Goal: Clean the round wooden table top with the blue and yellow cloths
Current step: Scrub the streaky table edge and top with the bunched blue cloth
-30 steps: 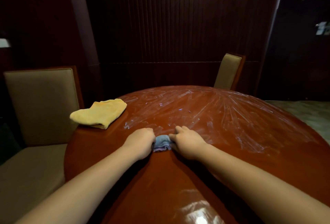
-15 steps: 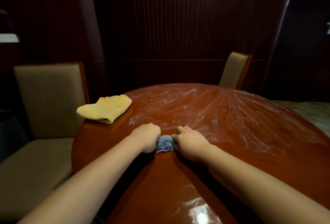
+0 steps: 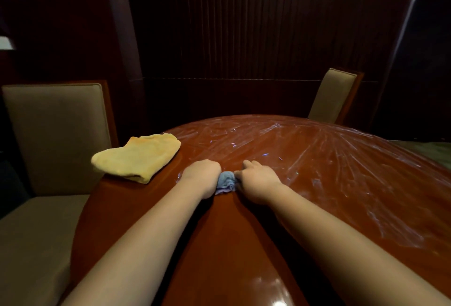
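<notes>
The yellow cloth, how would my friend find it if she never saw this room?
Start at the round wooden table and go to its left edge, beside the big tan chair. The yellow cloth lies folded there, untouched; the other cloth is blue.

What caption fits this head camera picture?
Both hands bunch a small blue cloth on the round wooden table.

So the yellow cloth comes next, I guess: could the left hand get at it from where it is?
Probably yes: the yellow cloth lies folded just left of the left hand, with bare table top between, though that hand grips the blue cloth.
</notes>
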The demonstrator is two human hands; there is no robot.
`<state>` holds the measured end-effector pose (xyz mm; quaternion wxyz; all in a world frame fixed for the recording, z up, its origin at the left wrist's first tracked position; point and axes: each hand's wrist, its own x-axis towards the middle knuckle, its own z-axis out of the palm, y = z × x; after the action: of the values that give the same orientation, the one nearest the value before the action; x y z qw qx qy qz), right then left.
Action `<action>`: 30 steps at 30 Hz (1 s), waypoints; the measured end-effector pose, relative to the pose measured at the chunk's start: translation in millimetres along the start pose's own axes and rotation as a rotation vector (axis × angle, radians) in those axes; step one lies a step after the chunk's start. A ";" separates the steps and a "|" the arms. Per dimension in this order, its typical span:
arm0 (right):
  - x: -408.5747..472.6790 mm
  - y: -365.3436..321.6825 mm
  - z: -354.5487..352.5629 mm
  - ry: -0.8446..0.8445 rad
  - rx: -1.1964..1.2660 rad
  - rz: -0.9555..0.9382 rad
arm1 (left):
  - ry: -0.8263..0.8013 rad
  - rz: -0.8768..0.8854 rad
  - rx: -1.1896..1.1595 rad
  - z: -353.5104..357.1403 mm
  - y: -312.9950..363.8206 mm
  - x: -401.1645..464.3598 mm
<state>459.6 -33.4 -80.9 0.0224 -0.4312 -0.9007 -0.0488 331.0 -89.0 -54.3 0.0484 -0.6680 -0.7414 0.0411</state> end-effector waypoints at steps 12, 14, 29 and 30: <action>5.5 2.1 -2.8 -0.021 -0.012 0.014 | 0.078 -0.004 0.073 9.2 3.1 4.3; -12.6 0.5 -5.4 -0.027 -0.022 0.002 | 0.074 0.011 0.079 7.0 10.2 -12.0; -145.8 -2.1 -16.4 -0.030 -0.007 0.019 | -0.010 0.097 0.047 -20.9 70.6 -119.9; -152.1 -1.6 -16.3 -0.027 -0.003 0.021 | -0.024 0.105 0.045 -22.3 73.6 -123.7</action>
<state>553.7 -154.0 -77.3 0.0098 -0.4413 -0.8962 -0.0440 419.2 -204.5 -43.5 0.0525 -0.7041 -0.7048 0.0683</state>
